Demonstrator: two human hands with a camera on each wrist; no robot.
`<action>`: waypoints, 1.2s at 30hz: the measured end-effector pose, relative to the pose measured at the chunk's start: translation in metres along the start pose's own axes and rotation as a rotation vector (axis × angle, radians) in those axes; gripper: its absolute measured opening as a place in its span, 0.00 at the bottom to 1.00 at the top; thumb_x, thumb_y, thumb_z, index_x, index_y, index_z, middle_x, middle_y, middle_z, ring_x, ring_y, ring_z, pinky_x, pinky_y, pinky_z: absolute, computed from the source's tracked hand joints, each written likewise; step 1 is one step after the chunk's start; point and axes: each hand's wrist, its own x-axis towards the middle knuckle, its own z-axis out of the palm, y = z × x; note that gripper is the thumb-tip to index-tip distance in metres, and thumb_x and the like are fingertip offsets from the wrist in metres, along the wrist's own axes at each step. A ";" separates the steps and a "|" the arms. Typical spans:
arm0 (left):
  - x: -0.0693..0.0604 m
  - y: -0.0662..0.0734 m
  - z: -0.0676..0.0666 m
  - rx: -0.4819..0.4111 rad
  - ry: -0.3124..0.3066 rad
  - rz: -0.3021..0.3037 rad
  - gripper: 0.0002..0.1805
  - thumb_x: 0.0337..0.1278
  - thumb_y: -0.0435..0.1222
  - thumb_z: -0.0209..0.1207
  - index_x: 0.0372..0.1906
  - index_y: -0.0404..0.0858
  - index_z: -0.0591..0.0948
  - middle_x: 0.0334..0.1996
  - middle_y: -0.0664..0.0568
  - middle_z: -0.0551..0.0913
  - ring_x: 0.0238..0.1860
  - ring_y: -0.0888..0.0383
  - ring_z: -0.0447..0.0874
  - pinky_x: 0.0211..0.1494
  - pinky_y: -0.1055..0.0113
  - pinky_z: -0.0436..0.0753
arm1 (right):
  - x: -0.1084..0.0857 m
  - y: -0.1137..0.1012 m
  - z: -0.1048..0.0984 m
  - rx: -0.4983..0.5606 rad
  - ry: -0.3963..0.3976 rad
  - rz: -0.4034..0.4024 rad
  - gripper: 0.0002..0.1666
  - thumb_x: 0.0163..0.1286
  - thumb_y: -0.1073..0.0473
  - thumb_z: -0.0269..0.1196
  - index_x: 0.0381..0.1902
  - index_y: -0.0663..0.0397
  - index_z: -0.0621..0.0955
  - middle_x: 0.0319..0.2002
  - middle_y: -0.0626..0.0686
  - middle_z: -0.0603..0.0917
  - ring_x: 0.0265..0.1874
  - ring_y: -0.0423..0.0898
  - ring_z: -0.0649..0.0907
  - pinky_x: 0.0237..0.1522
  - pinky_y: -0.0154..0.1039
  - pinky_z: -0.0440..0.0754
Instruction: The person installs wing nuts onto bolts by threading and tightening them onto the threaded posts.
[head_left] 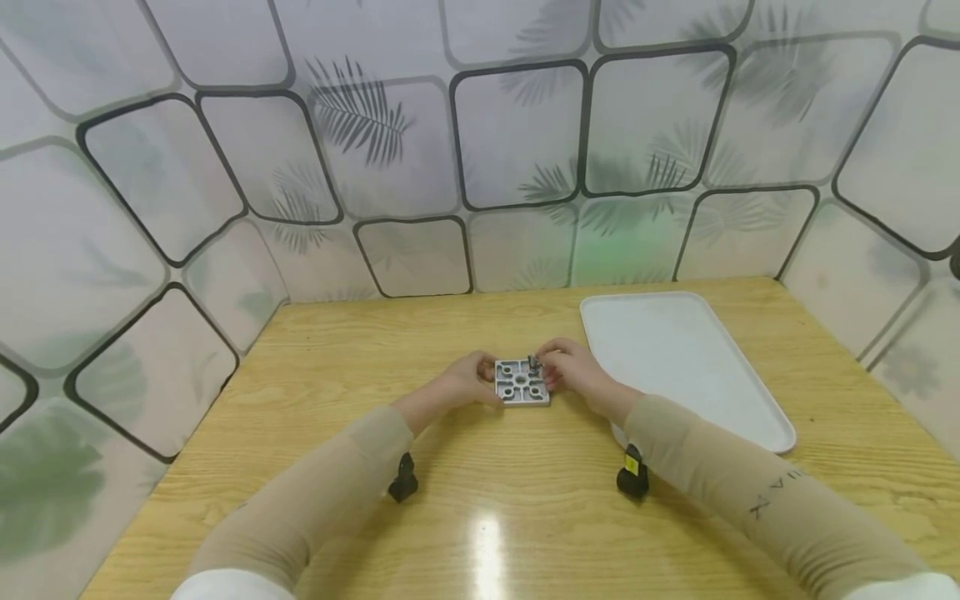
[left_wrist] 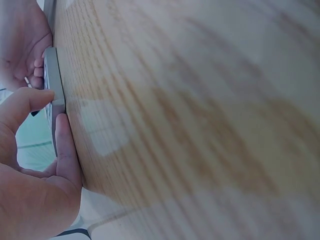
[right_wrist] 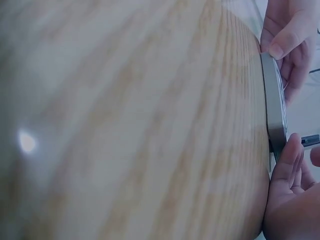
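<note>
A square silver metal plate [head_left: 517, 393] with several round holes and raised ribs lies on the table between both hands. My left hand [head_left: 467, 380] grips its left side, the thumb at the near corner and fingers along the edge, as the left wrist view also shows. Over the plate's far right corner my right hand [head_left: 576, 373] pinches a small dark metal piece [right_wrist: 310, 140], perhaps a screw; its exact kind is too small to tell. Some fingers of the right hand touch the plate's right edge. Whether the dark piece sits in a hole cannot be made out.
To the right, a white rectangular tray [head_left: 675, 358] lies on the wooden table [head_left: 360, 333], partly behind the right forearm. A patterned fabric wall [head_left: 517, 142] rises behind the table and along its sides. Black wrist devices [head_left: 632, 475] hang under both forearms.
</note>
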 end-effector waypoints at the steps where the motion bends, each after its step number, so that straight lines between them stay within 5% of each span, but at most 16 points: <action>1: 0.000 0.000 0.000 -0.003 0.000 -0.001 0.45 0.46 0.29 0.77 0.74 0.33 0.71 0.53 0.45 0.80 0.52 0.53 0.77 0.63 0.60 0.78 | 0.000 0.000 0.000 0.004 -0.001 -0.002 0.20 0.81 0.62 0.53 0.63 0.69 0.77 0.35 0.50 0.78 0.30 0.40 0.79 0.33 0.30 0.84; 17: 0.000 0.000 0.001 -0.016 -0.003 -0.003 0.45 0.47 0.28 0.76 0.74 0.33 0.71 0.53 0.45 0.80 0.52 0.53 0.76 0.62 0.62 0.78 | 0.000 0.003 0.002 -0.060 -0.007 -0.032 0.24 0.75 0.65 0.58 0.66 0.68 0.79 0.36 0.50 0.82 0.30 0.39 0.81 0.34 0.29 0.84; 36: -0.002 0.001 -0.001 -0.001 -0.009 0.008 0.46 0.46 0.28 0.76 0.74 0.32 0.70 0.54 0.44 0.79 0.53 0.52 0.76 0.64 0.60 0.78 | 0.000 0.003 0.005 -0.107 0.043 -0.043 0.16 0.73 0.65 0.64 0.57 0.66 0.82 0.33 0.49 0.82 0.28 0.39 0.80 0.33 0.29 0.82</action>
